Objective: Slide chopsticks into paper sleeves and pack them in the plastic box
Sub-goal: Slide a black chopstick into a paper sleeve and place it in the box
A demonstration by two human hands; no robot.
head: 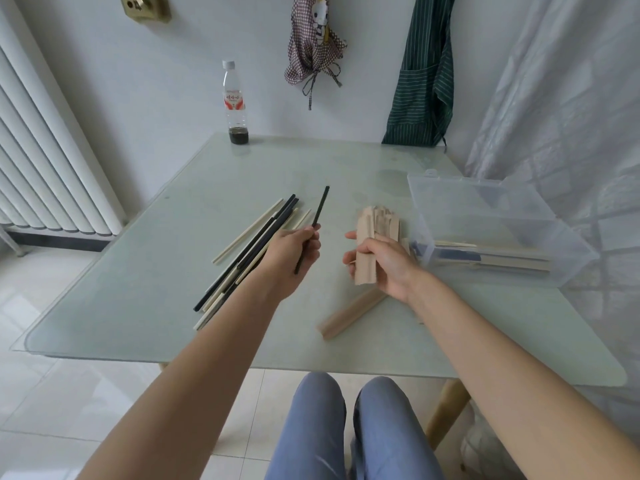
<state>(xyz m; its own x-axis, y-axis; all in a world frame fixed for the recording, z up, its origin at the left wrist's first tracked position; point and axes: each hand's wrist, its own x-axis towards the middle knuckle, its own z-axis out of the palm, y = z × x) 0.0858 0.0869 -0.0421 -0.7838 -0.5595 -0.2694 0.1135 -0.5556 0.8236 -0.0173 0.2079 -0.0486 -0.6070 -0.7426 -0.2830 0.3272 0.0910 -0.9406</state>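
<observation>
While left hand (294, 251) pinches black chopstick (317, 220) tip pointing away, right hand (381, 265) grips paper sleeve (365, 268) lengthwise

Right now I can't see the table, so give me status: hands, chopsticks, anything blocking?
Left hand grips one black chopstick. Right hand holds a paper sleeve. Plastic box open, sleeved pairs inside. Nothing blocking.

Glass-topped table (145, 306); plastic bottle (236, 105) with dark liquid at far edge. White radiator (41, 168) left. Checked apron (313, 43) and green striped apron (424, 81) on wall
</observation>
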